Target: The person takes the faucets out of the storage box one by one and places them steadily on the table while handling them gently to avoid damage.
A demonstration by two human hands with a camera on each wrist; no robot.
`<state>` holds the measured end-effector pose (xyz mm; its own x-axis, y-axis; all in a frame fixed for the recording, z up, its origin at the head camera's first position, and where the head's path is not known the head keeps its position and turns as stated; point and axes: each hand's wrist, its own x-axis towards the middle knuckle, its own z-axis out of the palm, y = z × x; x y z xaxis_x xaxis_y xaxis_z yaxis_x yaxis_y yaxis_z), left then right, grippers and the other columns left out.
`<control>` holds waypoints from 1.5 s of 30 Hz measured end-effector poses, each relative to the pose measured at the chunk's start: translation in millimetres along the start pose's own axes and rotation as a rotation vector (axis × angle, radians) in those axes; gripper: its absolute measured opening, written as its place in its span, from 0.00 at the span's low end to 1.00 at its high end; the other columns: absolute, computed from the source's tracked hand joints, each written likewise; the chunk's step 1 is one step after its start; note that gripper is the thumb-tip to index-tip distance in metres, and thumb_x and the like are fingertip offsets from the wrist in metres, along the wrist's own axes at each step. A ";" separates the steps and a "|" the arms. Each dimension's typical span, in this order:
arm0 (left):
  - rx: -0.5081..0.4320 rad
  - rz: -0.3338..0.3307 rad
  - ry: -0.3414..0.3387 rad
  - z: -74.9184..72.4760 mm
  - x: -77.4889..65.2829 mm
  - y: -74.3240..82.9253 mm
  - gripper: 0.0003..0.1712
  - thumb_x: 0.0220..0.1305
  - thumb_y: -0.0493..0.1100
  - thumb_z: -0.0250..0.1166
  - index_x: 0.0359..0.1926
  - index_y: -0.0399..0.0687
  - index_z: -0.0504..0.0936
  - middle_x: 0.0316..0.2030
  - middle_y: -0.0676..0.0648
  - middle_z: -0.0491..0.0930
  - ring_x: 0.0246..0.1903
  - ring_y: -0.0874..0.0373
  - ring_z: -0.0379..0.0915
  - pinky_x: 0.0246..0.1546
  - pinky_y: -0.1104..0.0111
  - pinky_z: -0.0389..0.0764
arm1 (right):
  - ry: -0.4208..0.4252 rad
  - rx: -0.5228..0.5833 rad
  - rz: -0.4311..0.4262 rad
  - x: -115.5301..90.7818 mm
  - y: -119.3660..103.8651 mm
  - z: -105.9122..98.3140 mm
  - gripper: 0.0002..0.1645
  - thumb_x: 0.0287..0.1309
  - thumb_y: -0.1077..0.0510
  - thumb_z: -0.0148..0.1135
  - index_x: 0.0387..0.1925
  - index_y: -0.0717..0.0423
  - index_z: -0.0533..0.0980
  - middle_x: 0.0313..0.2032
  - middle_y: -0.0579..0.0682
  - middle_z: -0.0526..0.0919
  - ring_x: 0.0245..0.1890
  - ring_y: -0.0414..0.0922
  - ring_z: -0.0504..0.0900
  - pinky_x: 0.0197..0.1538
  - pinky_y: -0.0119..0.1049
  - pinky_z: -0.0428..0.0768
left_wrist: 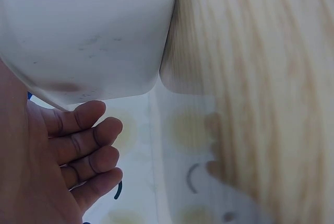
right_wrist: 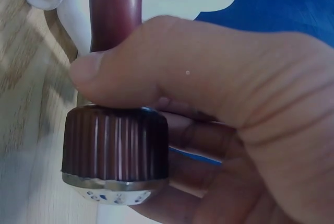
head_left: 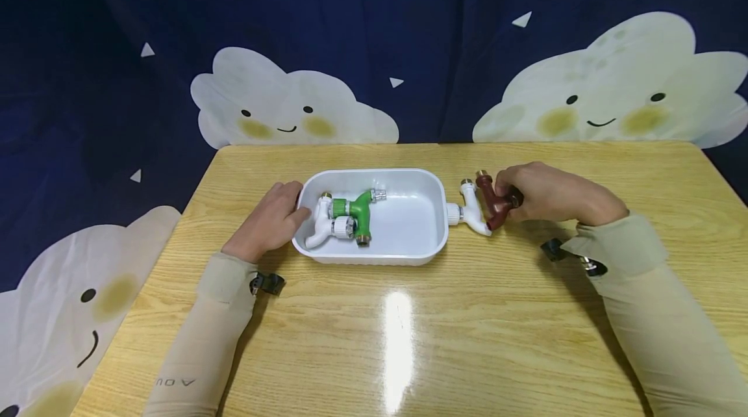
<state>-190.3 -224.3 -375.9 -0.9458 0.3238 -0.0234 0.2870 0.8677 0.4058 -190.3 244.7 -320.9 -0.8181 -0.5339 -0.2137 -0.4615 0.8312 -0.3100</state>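
My left hand [head_left: 271, 222] holds the left end of a white plastic basin [head_left: 374, 259], thumb over the rim. In the left wrist view its curled fingers [left_wrist: 96, 158] lie against the outside, beside the basin wall [left_wrist: 94, 31]. Inside the basin, a white tap [head_left: 321, 225] and a green tap [head_left: 361, 215] lie side by side. To the right, my right hand [head_left: 552, 193] grips a dark red tap [head_left: 495, 206] between thumb and fingers, close to its ribbed knob [right_wrist: 115, 143]. Another white tap [head_left: 472, 209] lies between the red one and the basin, its knob at the basin's right end.
Everything stands on a pale wooden table [head_left: 327, 339], with a bright reflection at its front middle. A dark blue curtain [head_left: 438, 47] with cloud faces hangs behind the far edge and along the left side. A black strap mount [head_left: 269, 283] sits on each wrist.
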 end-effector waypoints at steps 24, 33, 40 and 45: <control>-0.002 0.007 0.004 0.4 -0.1 -0.3 0.18 0.69 0.46 0.51 0.50 0.38 0.76 0.37 0.42 0.77 0.44 0.47 0.67 0.47 0.58 0.67 | -0.024 0.013 -0.004 -1.2 9.6 3.1 0.17 0.46 0.64 0.77 0.34 0.45 0.78 0.32 0.42 0.79 0.33 0.41 0.74 0.37 0.35 0.72; -0.005 0.004 -0.001 0.2 0.1 -0.3 0.19 0.70 0.46 0.51 0.52 0.37 0.76 0.40 0.41 0.78 0.45 0.47 0.67 0.48 0.57 0.68 | -0.059 0.040 -0.001 -1.7 10.9 4.3 0.17 0.47 0.65 0.76 0.34 0.45 0.77 0.32 0.43 0.79 0.34 0.41 0.74 0.39 0.36 0.72; -0.008 0.006 -0.002 -0.2 -0.2 0.3 0.20 0.70 0.46 0.51 0.53 0.37 0.76 0.41 0.41 0.78 0.45 0.47 0.67 0.48 0.57 0.68 | -0.085 0.044 0.001 -0.7 13.3 6.3 0.17 0.47 0.63 0.78 0.35 0.46 0.78 0.33 0.42 0.80 0.35 0.41 0.75 0.39 0.37 0.73; -0.011 0.009 0.002 -0.1 -0.4 0.2 0.19 0.69 0.46 0.51 0.52 0.37 0.76 0.40 0.41 0.78 0.45 0.47 0.67 0.48 0.57 0.68 | -0.089 0.035 -0.005 0.4 14.3 8.5 0.18 0.44 0.61 0.80 0.34 0.46 0.77 0.33 0.42 0.80 0.34 0.41 0.74 0.39 0.36 0.72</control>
<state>-189.9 -224.3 -375.7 -0.9435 0.3308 -0.0178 0.2938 0.8605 0.4163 -194.3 255.1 -333.3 -0.7815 -0.5507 -0.2932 -0.4515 0.8236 -0.3434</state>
